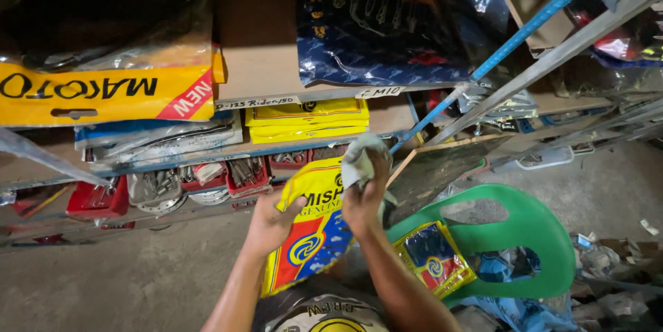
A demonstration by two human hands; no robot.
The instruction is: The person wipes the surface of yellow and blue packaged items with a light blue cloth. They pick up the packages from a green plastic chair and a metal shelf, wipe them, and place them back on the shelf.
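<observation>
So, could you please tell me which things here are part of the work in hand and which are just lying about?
In hand:
- yellow packet, gripped at its edge by the left hand
- cloth, pressed to the packet by the right hand

Lying about:
- second packet on the green chair
- yellow boxes on the shelf
- red trays of metal parts

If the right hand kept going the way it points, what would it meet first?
Probably the stack of flat yellow packets on the shelf above; the right hand, clutching a pale crumpled cloth, points up there, though depth is unclear.

Yellow, red and blue packet [314,232], grey-white cloth [360,159], green chair [532,228]
</observation>
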